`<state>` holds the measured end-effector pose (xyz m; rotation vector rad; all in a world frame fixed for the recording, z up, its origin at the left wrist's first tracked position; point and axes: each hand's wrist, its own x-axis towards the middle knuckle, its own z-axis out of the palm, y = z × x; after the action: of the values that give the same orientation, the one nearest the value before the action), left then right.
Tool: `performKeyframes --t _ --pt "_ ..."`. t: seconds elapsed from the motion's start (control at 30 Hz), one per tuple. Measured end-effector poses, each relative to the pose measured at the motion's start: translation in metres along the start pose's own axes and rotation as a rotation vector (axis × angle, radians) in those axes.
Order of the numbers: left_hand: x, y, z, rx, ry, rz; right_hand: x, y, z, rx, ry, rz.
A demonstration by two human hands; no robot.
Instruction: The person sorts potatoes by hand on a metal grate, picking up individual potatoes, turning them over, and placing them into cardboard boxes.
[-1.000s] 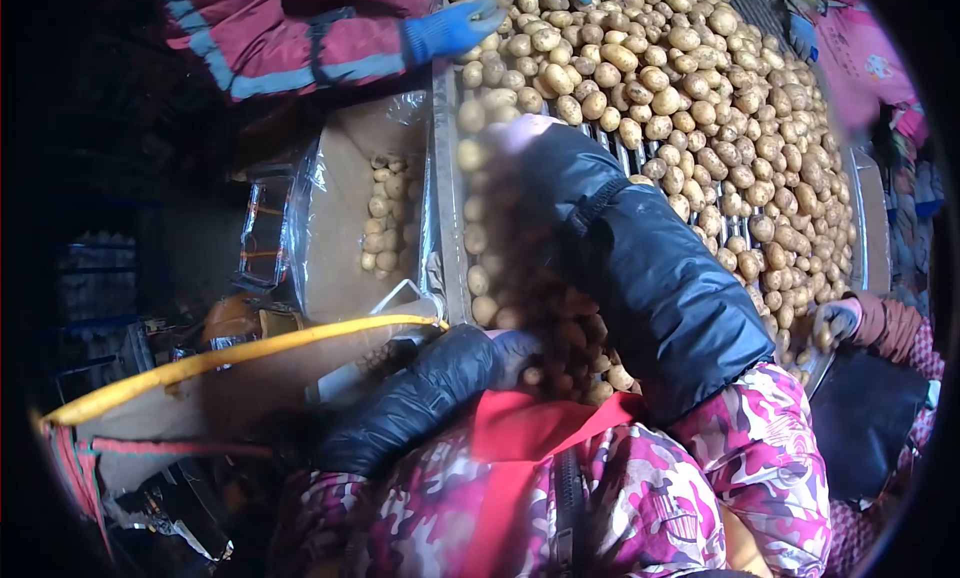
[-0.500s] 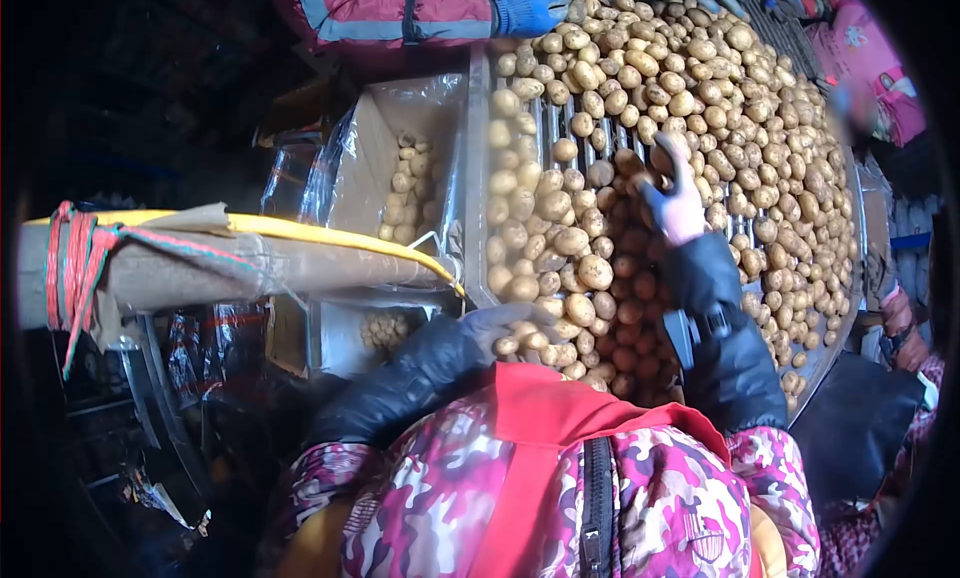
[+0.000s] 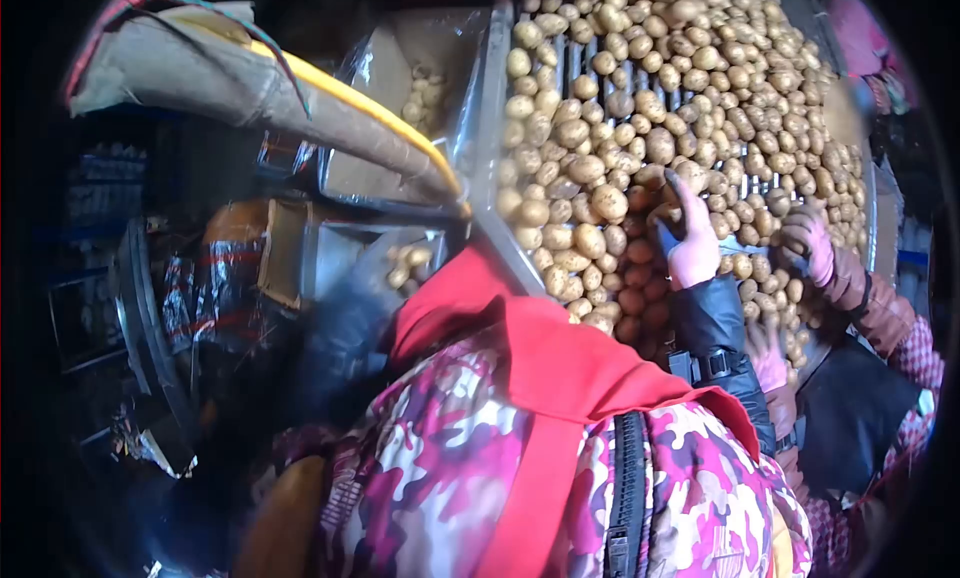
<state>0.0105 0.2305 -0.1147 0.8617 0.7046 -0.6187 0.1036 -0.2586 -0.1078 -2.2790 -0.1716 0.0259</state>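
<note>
My right hand [image 3: 690, 243], in a pinkish glove with dark fingertips, reaches over the potatoes [image 3: 590, 241] on the slatted sorting surface. Its fingers are spread apart beside shaded potatoes, with no clear grip on one. A dark sleeve with a strap covers that wrist. My left hand [image 3: 378, 270] is a dark blur beside the lower lined box [image 3: 335, 250], left of the metal edge. Its fingers cannot be made out. Some potatoes [image 3: 407, 264] show inside that box.
Another person's gloved hands [image 3: 812, 244] [image 3: 768, 356] are over the potatoes at right. An upper lined box [image 3: 350, 168] holds potatoes. A wrapped beam [image 3: 250, 88] with a yellow hose crosses the upper left. A pink-clad person [image 3: 860, 38] is at upper right.
The view has shifted and tilted. My left hand has left the potatoes at the surface's near edge for the lower box. My right hand stays over the potatoes. Another person's hands now reach in from the right.
</note>
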Motion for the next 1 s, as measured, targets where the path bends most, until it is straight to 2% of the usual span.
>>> performKeyframes --t 0.03,0.1,0.13,0.17,0.2,0.23,0.3,0.37,0.4,0.43,0.53,0.6,0.63,0.67,0.7,0.73,0.77,0.8,0.83,0.87,0.93,1.0 --pt "0.002 -0.001 -0.022 0.049 -0.051 -0.027 0.000 0.003 -0.002 0.009 0.004 -0.025" --pt "0.022 -0.015 -0.094 0.039 0.015 -0.144 -0.002 0.012 -0.001 0.019 0.034 -0.060" --pt "0.000 0.000 -0.037 0.436 0.203 -0.111 -0.004 0.008 -0.003 0.100 -0.016 0.033" --pt "-0.023 0.017 0.021 0.822 0.405 -0.156 -0.007 0.012 -0.003 0.106 -0.001 0.037" --pt "-0.020 0.012 0.027 0.925 0.438 -0.123 -0.008 0.017 -0.002 0.114 0.016 0.039" --pt "-0.012 -0.001 0.034 0.842 0.314 0.048 -0.011 0.022 0.002 0.162 0.057 0.017" --pt "0.007 -0.011 0.078 0.707 0.040 0.265 -0.017 0.009 -0.002 0.338 0.050 0.138" --pt "0.031 -0.018 0.139 0.670 -0.187 0.366 -0.025 -0.012 -0.011 0.089 0.061 -0.024" --pt "0.043 -0.020 0.168 0.605 -0.308 0.383 -0.029 -0.029 -0.019 -0.090 0.032 -0.185" --pt "0.045 -0.014 0.205 0.594 -0.377 0.316 -0.034 -0.076 -0.031 -0.085 -0.122 -0.137" --pt "0.068 -0.026 0.256 0.446 -0.513 0.123 -0.053 -0.076 -0.019 -0.224 -0.309 -0.243" --pt "0.113 -0.046 0.235 0.912 -0.632 0.527 -0.061 -0.063 -0.014 -0.130 -0.185 -0.169" --pt "0.115 -0.049 0.240 0.675 -0.525 0.275 -0.062 -0.058 -0.012 -0.082 -0.117 -0.134" --pt "0.117 -0.052 0.245 0.400 -0.371 0.070 -0.064 -0.053 -0.017 0.115 -0.056 -0.021" --pt "0.125 -0.053 0.244 0.461 -0.354 0.074 -0.070 -0.045 -0.023 0.448 -0.004 0.234" --pt "0.133 -0.053 0.243 0.525 -0.341 0.075 -0.075 -0.034 -0.028 0.701 0.037 0.366" --pt "0.138 -0.054 0.250 0.601 -0.322 0.191 -0.080 -0.022 -0.033 0.954 0.116 0.494" --pt "0.142 -0.055 0.260 0.673 -0.302 0.308 -0.085 0.005 -0.034 1.125 0.176 0.494" --pt "0.148 -0.054 0.268 0.739 -0.282 0.425 -0.093 -0.006 -0.043 1.487 0.235 0.514" --pt "0.157 -0.045 0.279 0.926 -0.337 0.608 -0.097 0.002 -0.048 1.662 0.233 0.486" --pt "0.159 -0.025 0.310 1.321 -0.339 1.041 -0.104 0.004 -0.051 1.626 0.294 0.520" --pt "0.176 -0.003 0.335 1.638 -0.314 1.220 -0.102 -0.005 -0.055 1.498 0.232 0.601"
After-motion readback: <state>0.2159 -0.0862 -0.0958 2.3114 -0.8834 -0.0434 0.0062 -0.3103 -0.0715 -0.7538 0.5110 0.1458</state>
